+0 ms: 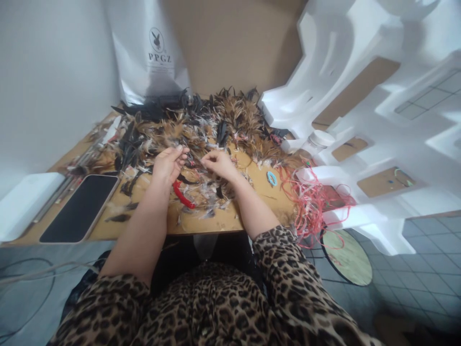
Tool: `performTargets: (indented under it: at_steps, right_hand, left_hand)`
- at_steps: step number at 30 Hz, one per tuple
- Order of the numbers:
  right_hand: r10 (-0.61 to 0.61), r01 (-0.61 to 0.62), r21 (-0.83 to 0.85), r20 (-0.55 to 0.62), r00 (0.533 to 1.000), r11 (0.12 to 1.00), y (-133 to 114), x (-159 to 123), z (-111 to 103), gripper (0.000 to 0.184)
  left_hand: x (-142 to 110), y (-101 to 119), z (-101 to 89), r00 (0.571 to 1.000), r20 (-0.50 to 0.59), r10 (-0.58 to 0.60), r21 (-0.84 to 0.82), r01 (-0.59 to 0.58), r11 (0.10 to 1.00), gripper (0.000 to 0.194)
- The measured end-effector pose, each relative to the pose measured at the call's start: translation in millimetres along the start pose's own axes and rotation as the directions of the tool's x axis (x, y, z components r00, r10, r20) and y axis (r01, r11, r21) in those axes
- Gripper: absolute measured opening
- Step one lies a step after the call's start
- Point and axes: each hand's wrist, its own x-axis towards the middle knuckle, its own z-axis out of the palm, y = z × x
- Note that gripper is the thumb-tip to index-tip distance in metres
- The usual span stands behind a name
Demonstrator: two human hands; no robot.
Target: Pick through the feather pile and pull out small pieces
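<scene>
My left hand (170, 163) is closed in a pinch over the table, with a blurred brown feather tuft (175, 136) standing up from its fingertips. Facing it, my right hand (219, 164) pinches thumb and finger together; anything between them is too small to make out. Loose feathers (234, 113), brown, black and whitish, are heaped just beyond both hands. A curved red strip (183, 195) lies below my left hand, among scattered bits of feather and pale fluff (211, 192).
A phone (81, 209) and a white box (30, 204) lie at the left. Right of my hands are a blue ring (271, 179), tangled pink cords (311, 204) and a jar (319, 140). White moulded foam (360, 96) rises at the right; a silver bag (151, 53) stands behind.
</scene>
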Motion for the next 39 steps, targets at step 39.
performTargets:
  at_steps: [39]
  right_hand:
    - [0.268, -0.185, 0.628, -0.038, 0.963, 0.756, 13.2, 7.0, 6.1, 0.025]
  left_hand:
    - [-5.9, -12.7, 5.3, 0.957, 0.133, -0.257, 0.059, 0.251, 0.966, 0.002]
